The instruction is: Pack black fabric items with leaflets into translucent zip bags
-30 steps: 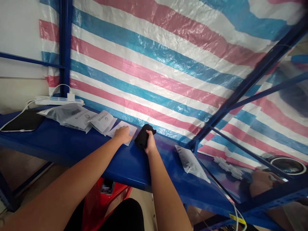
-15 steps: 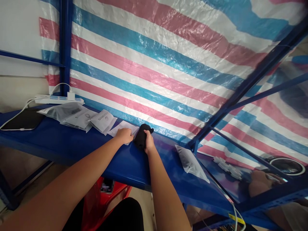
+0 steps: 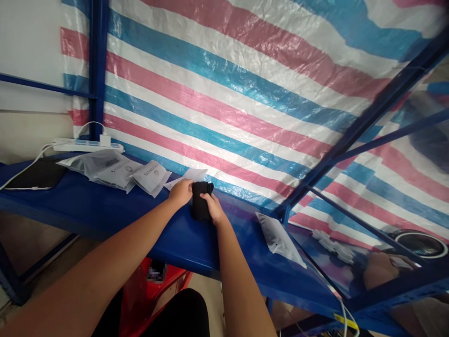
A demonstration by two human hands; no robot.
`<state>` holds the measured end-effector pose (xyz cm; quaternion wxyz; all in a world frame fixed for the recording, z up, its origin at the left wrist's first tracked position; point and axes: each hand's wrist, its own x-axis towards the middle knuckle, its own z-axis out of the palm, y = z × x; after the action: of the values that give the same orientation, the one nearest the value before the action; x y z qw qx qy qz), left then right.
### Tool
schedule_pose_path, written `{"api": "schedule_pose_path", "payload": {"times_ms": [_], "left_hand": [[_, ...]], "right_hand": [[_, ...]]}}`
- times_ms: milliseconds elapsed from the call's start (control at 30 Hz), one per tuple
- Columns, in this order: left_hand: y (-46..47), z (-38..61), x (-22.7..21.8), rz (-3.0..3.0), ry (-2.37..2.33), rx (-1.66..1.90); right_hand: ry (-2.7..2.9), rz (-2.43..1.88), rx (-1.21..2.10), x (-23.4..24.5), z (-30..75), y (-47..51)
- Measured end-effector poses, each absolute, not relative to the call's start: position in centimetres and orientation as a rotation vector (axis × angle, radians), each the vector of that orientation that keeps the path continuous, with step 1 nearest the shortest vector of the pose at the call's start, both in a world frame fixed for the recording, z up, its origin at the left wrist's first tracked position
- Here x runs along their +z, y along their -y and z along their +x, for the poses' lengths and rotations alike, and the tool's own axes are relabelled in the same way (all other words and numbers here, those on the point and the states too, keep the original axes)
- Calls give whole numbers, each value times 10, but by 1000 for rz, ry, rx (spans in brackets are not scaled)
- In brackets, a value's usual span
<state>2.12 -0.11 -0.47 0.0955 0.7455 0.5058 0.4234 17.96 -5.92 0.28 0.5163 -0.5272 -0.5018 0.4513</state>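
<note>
1. Nearest to us are the dark trousers (image 3: 185,313) of the wearer, with a red stool (image 3: 135,288) just to their left, below the near edge of the blue surface (image 3: 182,245).
2. Over the middle of the surface we see the black bundle (image 3: 198,206), rolled or folded cloth by its look; we cannot tell whether its near end rests on the surface.
3. The right hand (image 3: 214,208) is clamped on the bundle's right side, thumb laid across the face towards us.
4. The left hand (image 3: 181,193) is curled at the bundle's left edge (its fingertips are mostly hidden from us, so we cannot tell whether they are closed on anything).
5. Well to the right, a filled translucent pouch (image 3: 280,241) lies flat near the frame post.
6. Just beyond the left hand and the bundle, a white bag (image 3: 192,175) lies slanting, partly covered by both.
7. Farther left we find a printed pouch (image 3: 152,179), then more filled pouches (image 3: 112,173) overlapping one another, and a dark flat device (image 3: 35,175) at the left end.
8. Behind those pouches sits a white power strip (image 3: 84,147) with a plug in it.
9. Farthest off, a striped plastic sheet (image 3: 217,103) hangs behind the surface.
</note>
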Motion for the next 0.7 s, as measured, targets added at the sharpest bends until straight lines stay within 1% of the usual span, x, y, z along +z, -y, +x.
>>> {"api": "schedule_pose_path", "payload": {"times_ms": [200,367,500,700], "left_hand": [[-4,23,-5,2198,-1384,1543],[3,22,-1,2317,-1223,1654],[10,20,5,2436,-1146,1570],[21,25,10,2550,-1083,1328]], "right_hand": [[1318,-1315,968,4,177,59],[1480,-1391,717,2,176,53],[1547,-1374,584,1,175,53],[1328,-1278,705,-3,176,50]]}}
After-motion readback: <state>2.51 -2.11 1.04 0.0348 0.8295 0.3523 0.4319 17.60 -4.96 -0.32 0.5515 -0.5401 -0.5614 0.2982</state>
